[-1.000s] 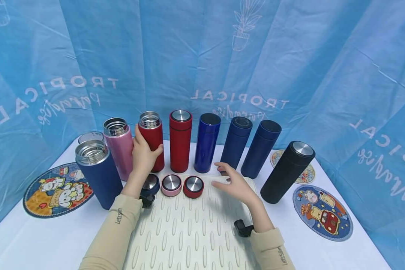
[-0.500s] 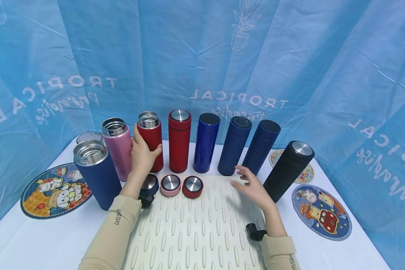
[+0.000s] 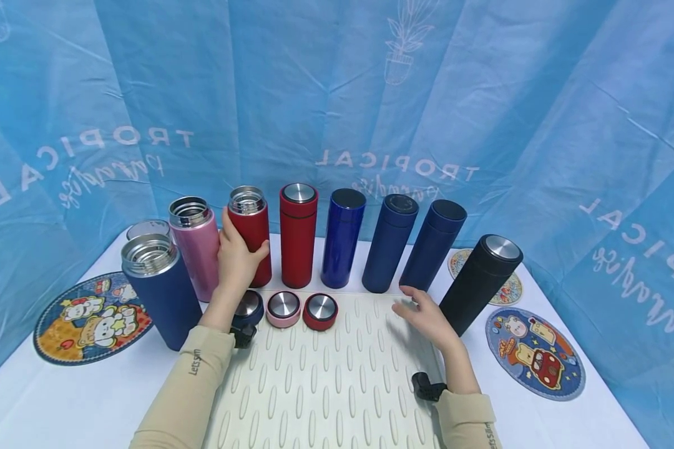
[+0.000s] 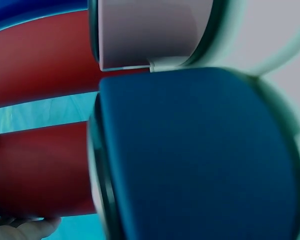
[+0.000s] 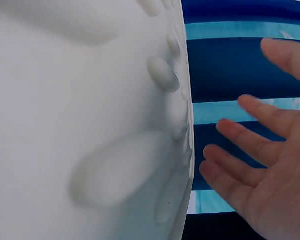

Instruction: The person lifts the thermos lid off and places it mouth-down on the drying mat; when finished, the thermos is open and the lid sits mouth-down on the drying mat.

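Note:
My left hand (image 3: pixel 238 259) grips a lidless red thermos bottle (image 3: pixel 253 237), its steel mouth facing up; in the left wrist view, fingertips (image 4: pixel 32 227) show at the side of the red body. Beside it stand a pink bottle (image 3: pixel 199 255) and a wide navy bottle (image 3: pixel 165 302), both without lids. Three lids sit in a row before them: a navy lid (image 3: pixel 248 305), a pink lid (image 3: pixel 284 307) and a red lid (image 3: pixel 321 310). My right hand (image 3: pixel 429 318) hovers over the mat with fingers spread and holds nothing, just in front of a matte navy bottle (image 3: pixel 434 249).
Capped bottles continue the row: red (image 3: pixel 298 243), glossy blue (image 3: pixel 342 243), another navy bottle (image 3: pixel 390 249) and black (image 3: pixel 477 287). A ribbed cream mat (image 3: pixel 320 386) covers the front middle. Round cartoon placemats lie left (image 3: pixel 62 324) and right (image 3: pixel 539 358). A blue curtain (image 3: pixel 337 93) hangs behind.
My right hand has moved right, from in front of the first navy bottle to between the second navy bottle and the black one. The left hand keeps its grip on the red bottle.

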